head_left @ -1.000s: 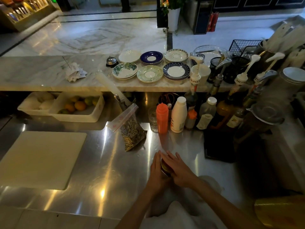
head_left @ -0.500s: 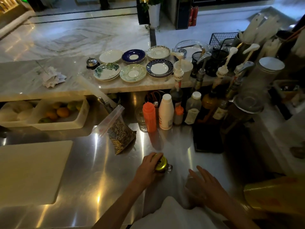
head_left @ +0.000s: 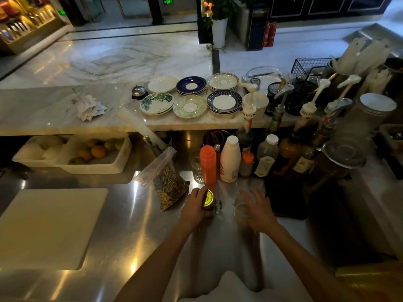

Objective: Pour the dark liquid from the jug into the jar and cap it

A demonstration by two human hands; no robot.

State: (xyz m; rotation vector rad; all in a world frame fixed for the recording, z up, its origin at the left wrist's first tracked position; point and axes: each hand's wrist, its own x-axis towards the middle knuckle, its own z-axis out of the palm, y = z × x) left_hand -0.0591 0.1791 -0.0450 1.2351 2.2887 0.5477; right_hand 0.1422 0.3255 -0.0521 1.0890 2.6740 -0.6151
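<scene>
The jar [head_left: 209, 203] with its yellow lid [head_left: 207, 198] stands on the tabletop [head_left: 122, 225], gripped by the left hand [head_left: 194, 207]. The capping looks done. Just to its right, the right hand [head_left: 257, 209] is spread loose over a clear jug [head_left: 239, 209], likely needing only to be moved aside.

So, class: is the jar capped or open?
Capped: a yellow lid sits on the jar, held by the left hand.

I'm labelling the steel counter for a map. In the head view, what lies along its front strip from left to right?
White cutting board → bag of sunflower seeds → left hand on the yellow-lidded jar → right hand → black mat.
</scene>
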